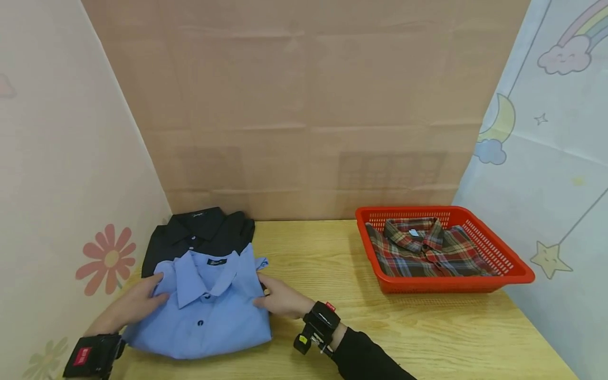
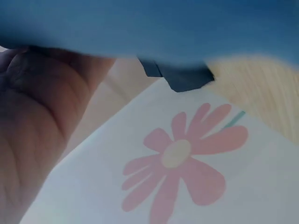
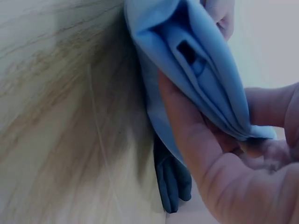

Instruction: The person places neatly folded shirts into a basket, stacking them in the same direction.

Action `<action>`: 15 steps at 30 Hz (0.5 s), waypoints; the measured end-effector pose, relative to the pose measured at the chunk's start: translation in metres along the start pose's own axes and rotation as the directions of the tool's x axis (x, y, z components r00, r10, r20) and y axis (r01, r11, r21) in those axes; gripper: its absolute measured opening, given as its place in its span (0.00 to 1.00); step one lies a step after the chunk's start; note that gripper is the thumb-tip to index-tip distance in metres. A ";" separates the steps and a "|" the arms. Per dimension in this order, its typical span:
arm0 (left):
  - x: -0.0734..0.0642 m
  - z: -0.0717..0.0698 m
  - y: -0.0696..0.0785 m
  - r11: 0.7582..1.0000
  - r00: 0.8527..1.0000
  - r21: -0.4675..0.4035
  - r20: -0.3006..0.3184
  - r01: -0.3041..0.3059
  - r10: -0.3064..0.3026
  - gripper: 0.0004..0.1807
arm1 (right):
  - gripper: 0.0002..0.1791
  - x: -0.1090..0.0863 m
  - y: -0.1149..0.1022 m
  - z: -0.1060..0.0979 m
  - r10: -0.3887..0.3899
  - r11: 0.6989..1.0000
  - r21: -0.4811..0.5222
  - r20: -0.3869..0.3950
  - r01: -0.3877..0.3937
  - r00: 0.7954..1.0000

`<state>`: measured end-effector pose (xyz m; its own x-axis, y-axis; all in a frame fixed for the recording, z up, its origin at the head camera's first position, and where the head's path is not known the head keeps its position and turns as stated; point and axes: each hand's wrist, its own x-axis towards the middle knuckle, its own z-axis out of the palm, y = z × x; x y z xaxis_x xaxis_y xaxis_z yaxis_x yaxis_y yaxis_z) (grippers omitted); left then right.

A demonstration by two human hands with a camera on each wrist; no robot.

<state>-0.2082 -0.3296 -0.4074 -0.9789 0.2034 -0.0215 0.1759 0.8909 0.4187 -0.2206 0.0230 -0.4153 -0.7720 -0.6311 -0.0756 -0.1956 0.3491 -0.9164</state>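
Observation:
A folded light-blue button-up shirt (image 1: 209, 322) lies at the left of the table, its collar toward the back wall. My left hand (image 1: 140, 302) holds its left side, thumb on top; the fingertips are hidden by the cloth. With thumb above and fingers below, my right hand (image 1: 285, 298) pinches the right side. The right wrist view shows the folded layers of the blue shirt (image 3: 205, 70) between that thumb and the fingers (image 3: 184, 121). Behind and partly under the blue shirt in the head view is a folded black shirt (image 1: 195, 232).
A red plastic basket (image 1: 442, 285) stands at the right of the wooden table (image 1: 323, 253), with a folded plaid shirt (image 1: 404, 258) inside. Brown paper (image 1: 304, 105) covers the back, and patterned white walls (image 1: 71, 132) close off both sides. The left wall runs close beside my left hand.

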 end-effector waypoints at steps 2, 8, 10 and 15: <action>0.000 -0.002 0.005 1.000 1.000 -0.002 0.016 0.014 -0.014 0.37 | 0.36 -0.003 -0.001 -0.002 0.017 0.999 0.045 0.005 -0.018 1.000; 0.003 -0.007 0.020 1.000 1.000 -0.018 0.006 -0.005 0.005 0.38 | 0.37 -0.011 -0.001 -0.017 0.042 0.988 0.151 0.009 -0.043 0.999; 0.005 -0.007 0.025 0.999 1.000 -0.032 0.003 -0.016 0.017 0.37 | 0.37 -0.014 0.000 -0.023 0.046 0.985 0.168 -0.005 -0.044 0.999; 0.011 -0.008 0.039 0.997 1.000 -0.079 0.009 -0.027 0.028 0.39 | 0.38 -0.022 -0.001 -0.038 0.056 0.982 0.184 -0.033 -0.049 0.998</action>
<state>-0.2130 -0.2954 -0.3844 -0.9727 0.2313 -0.0177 0.1933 0.8502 0.4896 -0.2266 0.0625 -0.3980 -0.8014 -0.5873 -0.1136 -0.0432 0.2462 -0.9683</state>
